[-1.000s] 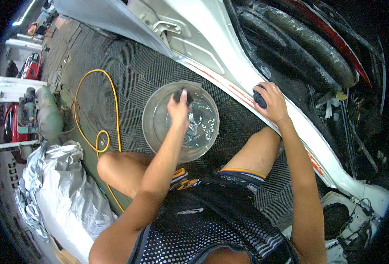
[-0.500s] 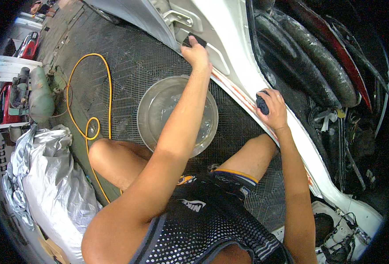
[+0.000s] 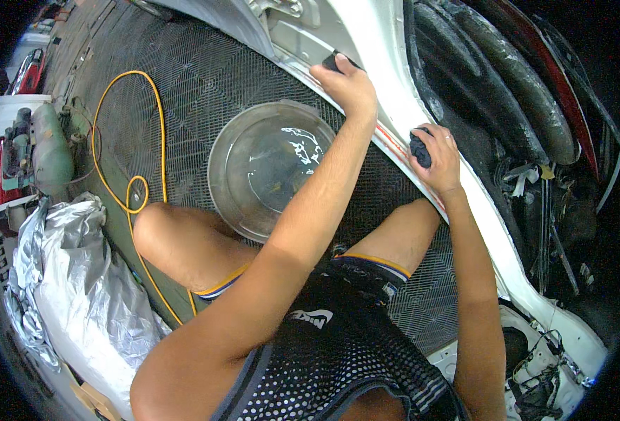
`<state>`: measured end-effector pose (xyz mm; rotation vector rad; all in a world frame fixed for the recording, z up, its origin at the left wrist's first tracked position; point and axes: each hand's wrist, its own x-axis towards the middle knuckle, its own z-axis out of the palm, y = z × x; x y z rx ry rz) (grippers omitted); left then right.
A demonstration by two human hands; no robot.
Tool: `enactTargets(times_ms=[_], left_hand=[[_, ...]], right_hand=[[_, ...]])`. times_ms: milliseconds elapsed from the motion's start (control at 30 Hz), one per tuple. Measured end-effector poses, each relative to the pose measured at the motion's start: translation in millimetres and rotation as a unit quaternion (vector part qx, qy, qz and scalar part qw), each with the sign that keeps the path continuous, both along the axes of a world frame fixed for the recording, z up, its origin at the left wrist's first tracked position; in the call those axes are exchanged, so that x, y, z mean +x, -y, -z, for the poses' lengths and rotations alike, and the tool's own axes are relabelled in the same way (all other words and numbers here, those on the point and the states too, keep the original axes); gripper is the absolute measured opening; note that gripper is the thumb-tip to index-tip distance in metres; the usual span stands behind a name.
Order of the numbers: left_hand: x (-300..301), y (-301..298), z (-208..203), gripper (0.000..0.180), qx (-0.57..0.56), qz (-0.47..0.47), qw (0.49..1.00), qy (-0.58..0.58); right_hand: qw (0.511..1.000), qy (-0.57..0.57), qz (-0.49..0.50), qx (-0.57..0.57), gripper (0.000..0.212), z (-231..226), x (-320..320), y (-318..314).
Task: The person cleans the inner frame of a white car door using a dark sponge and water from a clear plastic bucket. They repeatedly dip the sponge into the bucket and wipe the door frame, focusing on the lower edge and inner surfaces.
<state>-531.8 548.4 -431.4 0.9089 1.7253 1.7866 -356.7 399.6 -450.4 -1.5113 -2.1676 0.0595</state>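
My left hand [image 3: 352, 90] is closed on a small black block [image 3: 334, 63], holding it against the white car body sill [image 3: 387, 105]. The block's kind is partly hidden by my fingers. Farther down the same sill, my right hand [image 3: 442, 163] grips a dark crumpled cloth [image 3: 419, 150] and rests on the white edge. Reddish streaks [image 3: 392, 142] run along the sill's side between the two hands. Below my left forearm stands a round grey basin [image 3: 219, 165] with water in it, partly covered by that arm.
A yellow hose [image 3: 161, 133] loops over the dark ribbed floor mat [image 3: 190, 77]. Silver sheeting [image 3: 85, 281] lies bunched at the left, near a green tank [image 3: 52, 144]. Dark curved car parts [image 3: 485, 91] stand beyond the sill. Loose wiring [image 3: 545, 344] shows at lower right.
My left hand has slid with the black block along the sill, rightward and closer to my right hand. My right hand stays near its place with the cloth. The view has shifted slightly.
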Motion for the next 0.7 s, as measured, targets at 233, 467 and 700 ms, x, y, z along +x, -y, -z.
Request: enactTargets(times_ms=[233, 467, 700], left_hand=[[-8, -14, -4, 0.025, -0.023, -0.017, 0.999, 0.023], [-20, -17, -15, 0.030, -0.064, 0.003, 0.992, 0.107], [-40, -69, -16, 0.043, -0.022, -0.027, 0.945, 0.325]], right_hand=[[1.000, 0.005, -0.005, 0.001, 0.050, -2, -3, -2], [1.000, 0.002, -0.005, -0.005, 0.052, 0, -3, -1], [1.000, 0.018, 0.007, -0.010, 0.051, -1, -1, 2]])
